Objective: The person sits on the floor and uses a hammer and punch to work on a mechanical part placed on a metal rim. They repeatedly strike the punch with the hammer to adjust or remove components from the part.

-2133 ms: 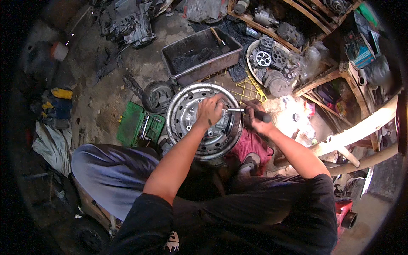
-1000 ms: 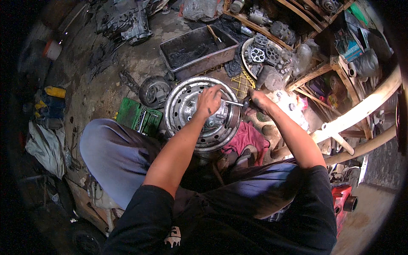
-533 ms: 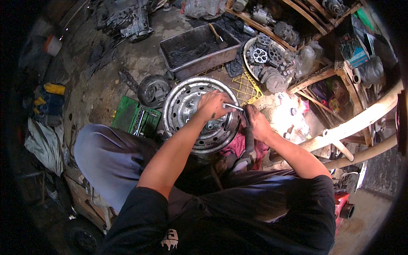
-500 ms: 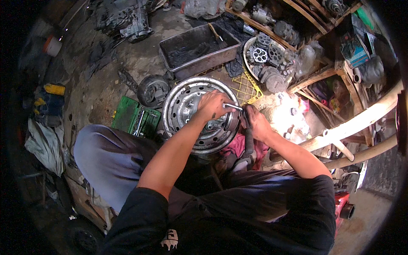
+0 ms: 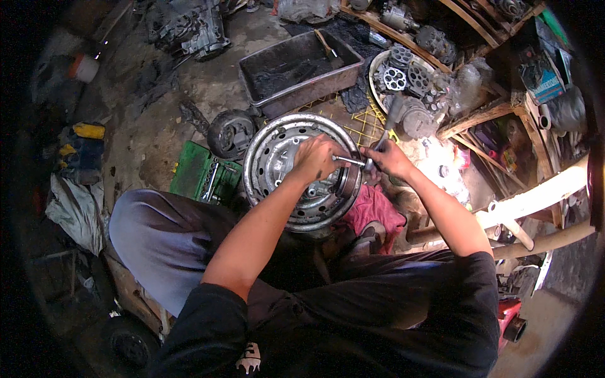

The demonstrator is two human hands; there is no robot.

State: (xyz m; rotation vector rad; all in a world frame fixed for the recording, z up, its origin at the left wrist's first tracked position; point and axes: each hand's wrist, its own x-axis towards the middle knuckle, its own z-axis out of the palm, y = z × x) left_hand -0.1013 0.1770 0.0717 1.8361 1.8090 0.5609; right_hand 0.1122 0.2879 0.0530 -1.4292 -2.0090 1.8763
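A silver steel wheel rim [image 5: 259, 140] lies before my knees, with a ribbed dark pulley [image 5: 347, 183] at its right side. My left hand [image 5: 315, 159] rests over the rim, its fingers closed round a thin metal bar [image 5: 348, 160] that points right. Just right of the rim, my right hand [image 5: 389, 159] is closed on a long grey tool [image 5: 394, 114], whose shaft stands up and away from the fist. Motion blurs this tool, so its kind is unclear. The bar's right end meets the fingers of my right hand; the exact contact is hidden.
A green socket case [image 5: 192, 170] lies open left of the rim, beside a round dark part [image 5: 230, 134]. Behind stands a grey tub [image 5: 296, 94] holding a brush [image 5: 328, 47]. A basin [image 5: 376, 82] of metal parts sits right. A pink cloth [image 5: 377, 211] lies near my feet.
The long grey tool has swung from pointing down toward me to pointing up and away. My right hand has shifted slightly right, uncovering more pink cloth. My left hand keeps its hold.
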